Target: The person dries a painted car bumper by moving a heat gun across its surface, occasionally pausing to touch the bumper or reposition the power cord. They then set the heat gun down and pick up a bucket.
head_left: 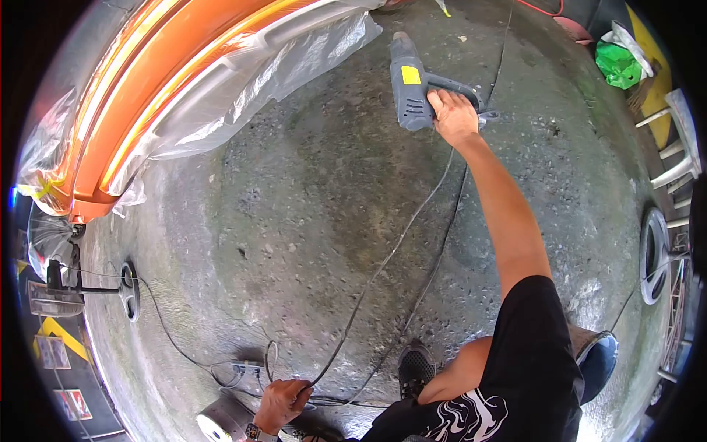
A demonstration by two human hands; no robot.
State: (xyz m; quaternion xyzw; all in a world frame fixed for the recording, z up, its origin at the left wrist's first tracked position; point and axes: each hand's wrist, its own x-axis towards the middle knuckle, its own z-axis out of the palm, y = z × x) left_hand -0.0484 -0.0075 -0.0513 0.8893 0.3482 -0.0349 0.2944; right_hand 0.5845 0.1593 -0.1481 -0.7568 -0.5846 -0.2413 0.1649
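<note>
My right hand (454,115) is stretched far forward with its fingers wrapped round the handle of a grey heat gun (409,92). The gun has a yellow label and side vents, and its nozzle points away from me. A dark power cord (383,263) runs from the gun's handle back across the floor to my left hand (283,404), low in the view, with a watch on the wrist. Those left fingers are closed on the cord. Close by lie a loop of cable and a dark plug or socket piece (247,366).
An orange car panel (140,81) edged with clear plastic sheeting (258,81) stands at upper left. On the concrete floor (309,199) are a round stand base (129,291), a pale cylinder (221,421) and a bucket (598,365). A white chair (681,140) and green bag (617,63) stand right.
</note>
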